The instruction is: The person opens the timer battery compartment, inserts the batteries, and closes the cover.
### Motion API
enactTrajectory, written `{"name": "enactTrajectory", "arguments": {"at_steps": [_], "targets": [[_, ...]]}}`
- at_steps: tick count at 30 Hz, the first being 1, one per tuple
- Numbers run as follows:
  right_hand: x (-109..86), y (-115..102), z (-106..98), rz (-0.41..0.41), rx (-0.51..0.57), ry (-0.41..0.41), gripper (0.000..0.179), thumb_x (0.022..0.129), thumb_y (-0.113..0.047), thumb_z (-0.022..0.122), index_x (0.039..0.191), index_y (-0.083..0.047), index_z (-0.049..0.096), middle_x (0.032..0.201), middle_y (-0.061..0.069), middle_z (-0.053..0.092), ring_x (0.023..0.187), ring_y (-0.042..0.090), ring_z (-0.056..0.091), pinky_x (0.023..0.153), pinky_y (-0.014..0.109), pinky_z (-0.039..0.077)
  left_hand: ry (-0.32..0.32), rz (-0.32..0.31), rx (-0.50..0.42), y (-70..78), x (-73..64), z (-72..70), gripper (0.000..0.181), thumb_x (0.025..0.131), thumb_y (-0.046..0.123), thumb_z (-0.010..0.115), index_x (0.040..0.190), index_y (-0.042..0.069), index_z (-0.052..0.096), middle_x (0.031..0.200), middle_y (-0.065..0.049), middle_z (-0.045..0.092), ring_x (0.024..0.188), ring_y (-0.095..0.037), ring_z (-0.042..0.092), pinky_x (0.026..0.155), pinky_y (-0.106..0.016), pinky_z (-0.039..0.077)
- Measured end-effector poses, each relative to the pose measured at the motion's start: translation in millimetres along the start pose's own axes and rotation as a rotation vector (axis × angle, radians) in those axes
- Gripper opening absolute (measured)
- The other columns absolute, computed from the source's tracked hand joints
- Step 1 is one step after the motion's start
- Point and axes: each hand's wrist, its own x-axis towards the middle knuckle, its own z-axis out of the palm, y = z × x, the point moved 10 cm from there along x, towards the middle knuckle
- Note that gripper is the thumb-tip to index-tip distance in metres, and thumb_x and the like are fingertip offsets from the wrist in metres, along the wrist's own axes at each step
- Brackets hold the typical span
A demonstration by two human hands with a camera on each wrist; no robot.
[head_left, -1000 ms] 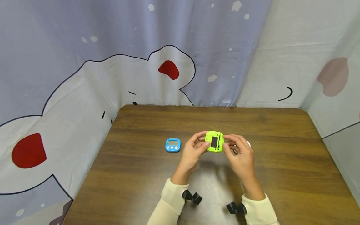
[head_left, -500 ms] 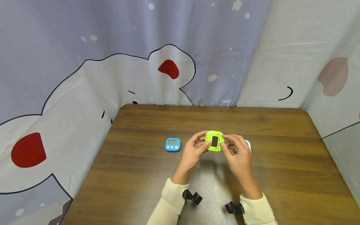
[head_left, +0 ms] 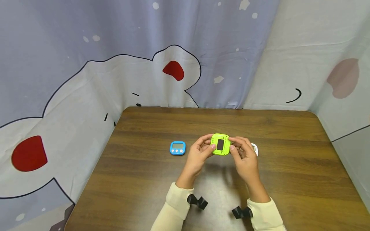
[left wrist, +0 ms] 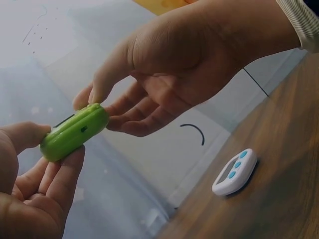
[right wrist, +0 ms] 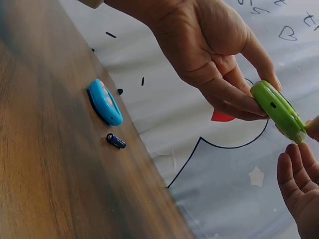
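Note:
A lime-green digital timer (head_left: 220,144) is held above the table, its back with a dark rectangle facing up. My left hand (head_left: 197,155) grips its left side, thumb on the back and fingers beneath, as the left wrist view also shows. At the opposite edge, the thumb and fingertips of my right hand (head_left: 246,158) pinch the timer's rim. The right wrist view shows the timer's green side (right wrist: 276,107) between both hands. No gap shows in the back where the battery slot lies.
A blue timer (head_left: 177,148) lies left of the hands. Beside it lies a small dark battery (right wrist: 115,141), seen in the right wrist view. A white timer (left wrist: 234,172) lies to the right, partly hidden by the right hand in the head view. Behind the wooden table (head_left: 138,128) hangs a printed curtain (head_left: 225,48).
One second ago a dark slot showed open along the timer's right side; it is now covered in green. The right thumb has shifted slightly to the rim. The left hand has stayed in place.

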Motion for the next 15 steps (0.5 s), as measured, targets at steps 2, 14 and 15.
{"name": "enactTrajectory", "arguments": {"at_steps": [2, 14, 15], "targets": [[-0.1, 10.0, -1.4, 0.021, 0.045, -0.014, 0.031, 0.09, 0.017, 0.055, 0.121, 0.014, 0.055, 0.114, 0.019, 0.054, 0.094, 0.017, 0.06, 0.076, 0.02, 0.055, -0.003, 0.0, -0.004, 0.0, -0.2, 0.1, 0.042, 0.093, 0.003, 0.064, 0.134, 0.002, 0.054, 0.108, -0.011, 0.061, 0.095, -0.018, 0.064, 0.081, -0.034, 0.057], [-2.8, 46.1, 2.0, 0.275, 0.344, -0.134, 0.034, 0.097, 0.002, 0.056, 0.13, 0.01, 0.052, 0.113, 0.015, 0.06, 0.099, 0.018, 0.061, 0.08, 0.028, 0.056, -0.027, -0.02, 0.012, -2.1, -0.6, 2.2, 0.041, 0.094, 0.005, 0.063, 0.133, -0.001, 0.054, 0.11, -0.011, 0.06, 0.098, -0.018, 0.063, 0.082, -0.032, 0.057], [-2.8, 46.5, 2.0, 0.28, 0.352, -0.131, 0.033, 0.097, 0.002, 0.056, 0.129, 0.009, 0.053, 0.113, 0.014, 0.06, 0.099, 0.018, 0.062, 0.081, 0.028, 0.056, -0.028, -0.017, 0.011, -2.1, -0.5, 2.1, 0.041, 0.094, 0.005, 0.063, 0.133, -0.001, 0.054, 0.11, -0.012, 0.06, 0.098, -0.018, 0.063, 0.082, -0.032, 0.057]]}}
